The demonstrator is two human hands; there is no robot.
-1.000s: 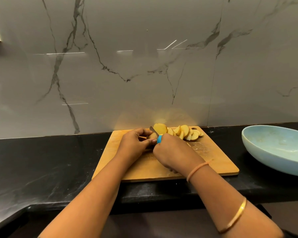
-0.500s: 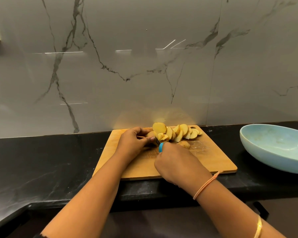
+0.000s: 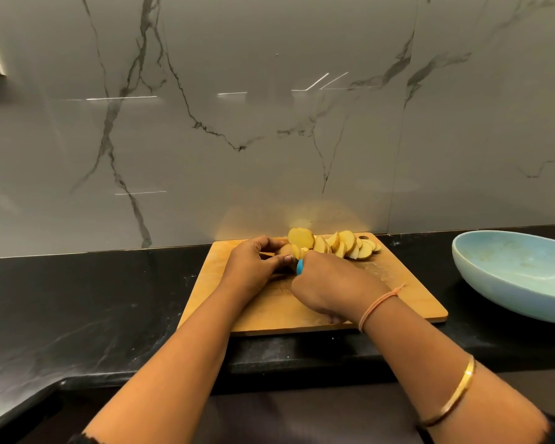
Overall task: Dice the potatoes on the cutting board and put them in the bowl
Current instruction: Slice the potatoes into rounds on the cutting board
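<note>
Potatoes sliced, none diced; left grip holds uncut end, right grip clasps knife; bowl empty.

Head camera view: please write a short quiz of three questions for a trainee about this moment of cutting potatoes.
1. Fill in (near or far): the potato slices lie along the ___ edge of the cutting board.
2. Which hand grips the blue-handled knife? A. left B. right C. neither
3. True or false: the bowl already holds potato slices.

Key: 1. far. 2. B, the right hand. 3. False, none shows in it.
</note>
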